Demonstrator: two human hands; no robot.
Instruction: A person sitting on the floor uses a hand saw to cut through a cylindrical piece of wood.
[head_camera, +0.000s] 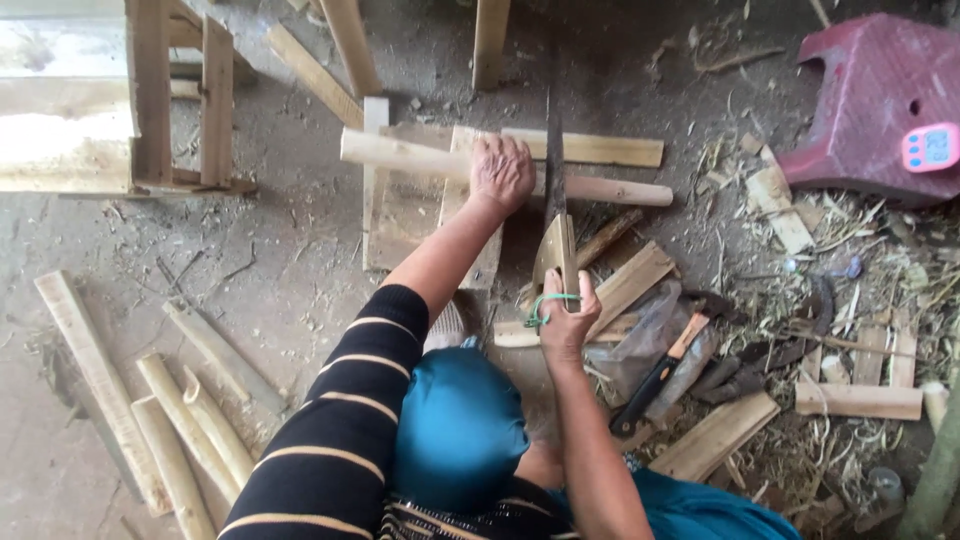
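Black sleeve (335, 430) with thin tan stripes pushed up the left arm, shiny teal garment (458, 425), patterned waistband (450, 520)

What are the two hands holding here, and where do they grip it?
The right hand holds a handsaw by its wooden handle. The left hand presses down on a round wooden pole near its middle.

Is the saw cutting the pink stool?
No, the saw crosses a round wooden pole held by the left hand; the stool sits apart.

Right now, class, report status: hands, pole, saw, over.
Left hand pressing pole onto boards. Right hand gripping saw, blade across pole. Nothing blocking the cut.
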